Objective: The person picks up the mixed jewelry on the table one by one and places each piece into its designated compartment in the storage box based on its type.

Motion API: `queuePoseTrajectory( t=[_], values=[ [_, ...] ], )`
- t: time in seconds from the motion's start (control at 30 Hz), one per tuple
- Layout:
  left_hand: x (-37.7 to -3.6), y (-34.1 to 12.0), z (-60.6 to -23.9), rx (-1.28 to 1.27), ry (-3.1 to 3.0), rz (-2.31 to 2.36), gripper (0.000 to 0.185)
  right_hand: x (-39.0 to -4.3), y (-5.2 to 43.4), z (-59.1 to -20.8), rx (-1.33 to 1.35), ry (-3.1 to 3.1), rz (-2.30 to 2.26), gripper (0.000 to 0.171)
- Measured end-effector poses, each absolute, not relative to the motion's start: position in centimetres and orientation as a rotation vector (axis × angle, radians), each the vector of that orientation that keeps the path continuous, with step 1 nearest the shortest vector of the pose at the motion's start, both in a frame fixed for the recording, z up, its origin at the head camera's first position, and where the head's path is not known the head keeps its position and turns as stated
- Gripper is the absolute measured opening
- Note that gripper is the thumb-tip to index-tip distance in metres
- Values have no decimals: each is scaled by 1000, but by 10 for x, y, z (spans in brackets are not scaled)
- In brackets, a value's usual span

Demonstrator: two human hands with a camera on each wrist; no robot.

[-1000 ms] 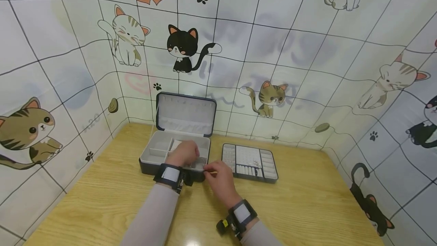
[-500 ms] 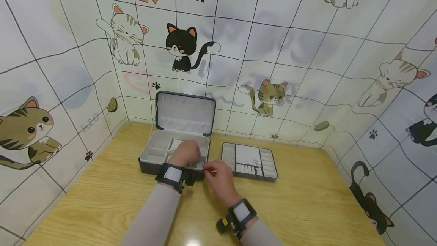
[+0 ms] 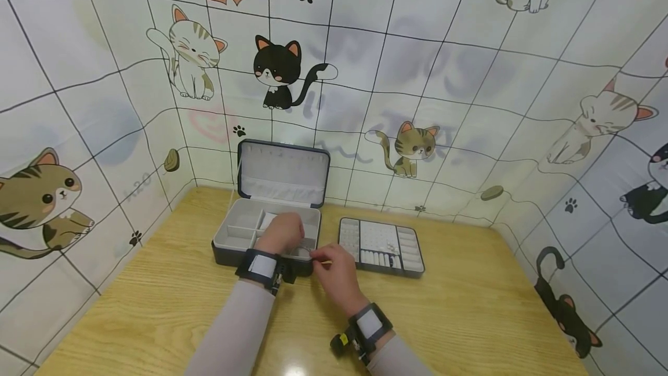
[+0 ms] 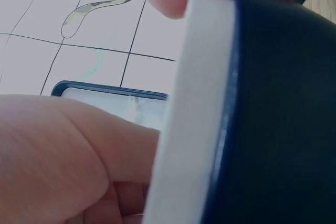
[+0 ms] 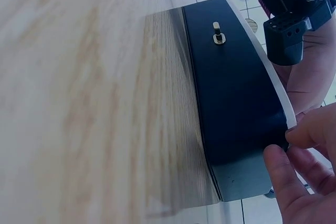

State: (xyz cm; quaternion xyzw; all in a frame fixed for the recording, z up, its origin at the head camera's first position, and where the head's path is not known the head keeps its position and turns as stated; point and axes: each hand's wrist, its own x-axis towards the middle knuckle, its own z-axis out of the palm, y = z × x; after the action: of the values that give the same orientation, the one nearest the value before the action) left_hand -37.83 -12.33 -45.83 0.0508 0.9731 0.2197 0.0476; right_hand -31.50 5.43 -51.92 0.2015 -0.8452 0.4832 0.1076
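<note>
Surface [image 3: 156, 306]: wooden, carries the jewellery box [image 3: 235, 245] and the insert tray [image 3: 381, 245] just to its right; none of these has shifted over the last second.
Jewellery box: lid upright, dark shell, pale lining.
Left hand [image 3: 282, 234]: stays inside the box's front right compartment, fingers curled down; what they hold, if anything, I cannot tell.
Right hand [image 3: 336, 271]: still at the box's front right corner, fingers narrow, pinching a thin gold piece [image 3: 326, 261]; barely moved, so the work is fine adjustment.
</note>
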Motion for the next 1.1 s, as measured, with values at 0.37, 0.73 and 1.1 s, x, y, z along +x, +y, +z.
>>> queuePoseTrajectory(
  t=[0.37, 0.73, 1.1],
  values=[
    [-378, -123, -457, 150, 2948, 669, 9, -322, 63, -519, 559, -2519, 1434, 21],
    [-379, -124, -458, 211, 2956, 719, 14, -337, 91, -511, 471, -2684, 1325, 20],
    [-377, -122, -457, 225, 2937, 752, 19, -342, 112, -499, 675, -2865, 883, 15]
  ],
)
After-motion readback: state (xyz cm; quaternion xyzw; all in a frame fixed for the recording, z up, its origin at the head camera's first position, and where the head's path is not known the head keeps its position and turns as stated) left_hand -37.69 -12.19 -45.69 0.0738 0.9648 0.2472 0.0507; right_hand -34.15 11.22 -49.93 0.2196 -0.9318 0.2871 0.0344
